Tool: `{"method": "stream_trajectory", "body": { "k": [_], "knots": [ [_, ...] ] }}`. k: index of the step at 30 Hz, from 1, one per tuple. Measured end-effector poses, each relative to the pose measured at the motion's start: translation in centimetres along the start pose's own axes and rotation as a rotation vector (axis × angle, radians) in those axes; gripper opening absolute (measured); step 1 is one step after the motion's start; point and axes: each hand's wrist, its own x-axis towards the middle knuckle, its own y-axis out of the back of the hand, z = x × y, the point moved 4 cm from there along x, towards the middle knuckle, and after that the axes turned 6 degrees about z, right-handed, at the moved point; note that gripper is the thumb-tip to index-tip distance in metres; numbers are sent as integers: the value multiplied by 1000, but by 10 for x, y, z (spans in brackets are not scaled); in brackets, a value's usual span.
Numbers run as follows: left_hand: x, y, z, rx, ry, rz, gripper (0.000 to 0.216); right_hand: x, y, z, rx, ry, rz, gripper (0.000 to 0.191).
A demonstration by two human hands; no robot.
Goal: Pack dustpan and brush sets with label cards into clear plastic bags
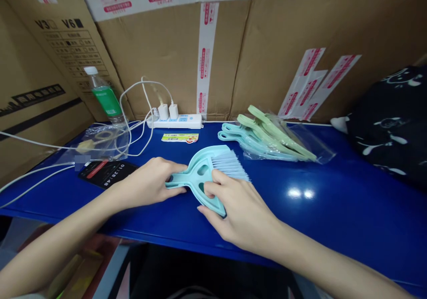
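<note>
A light blue hand brush and dustpan set (196, 173), fitted together, lies low over the blue table with its pale bristles (230, 163) showing at the far right side. My left hand (156, 181) is closed around the handle end, thumb and fingers on either side. On the wide end, my right hand (242, 205) grips the edge, a finger bent at one of the oval holes. Its palm hides part of the bristles and the lower right corner. Farther back lie more light blue and light green brush and dustpan sets (267, 136), in clear plastic bags.
Cardboard boxes (160, 50) wall off the back and left. A white power strip (191, 121) with chargers and trailing cables stands before them. At left are a bottle (106, 98), a plastic bag (100, 141) and a phone (106, 173). A black patterned bag (390, 125) sits at right.
</note>
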Motion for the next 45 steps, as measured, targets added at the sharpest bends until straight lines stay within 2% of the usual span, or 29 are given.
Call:
{"method": "stream_trajectory", "body": {
  "k": [5,8,11,19,27,37,41,45],
  "knots": [
    [1,0,2,-1,-10,-28,13,3,2,5,95,-29,-51,28],
    [2,2,4,-12,-17,-21,23,6,1,7,169,-50,-96,29],
    [1,3,5,11,-17,12,29,8,0,7,190,-66,-60,33],
    [-3,1,3,57,-52,94,22,6,-1,3,149,-57,57,36],
    [-5,-3,4,72,13,109,21,9,-2,6,177,-83,-18,34],
    [-8,-7,2,-6,63,151,23,9,-7,5,190,-69,153,33],
    [-10,-9,1,-28,72,195,22,6,-8,4,178,-12,227,33],
    [-14,-6,-6,-42,122,206,24,5,-3,7,128,23,212,35]
  ]
}}
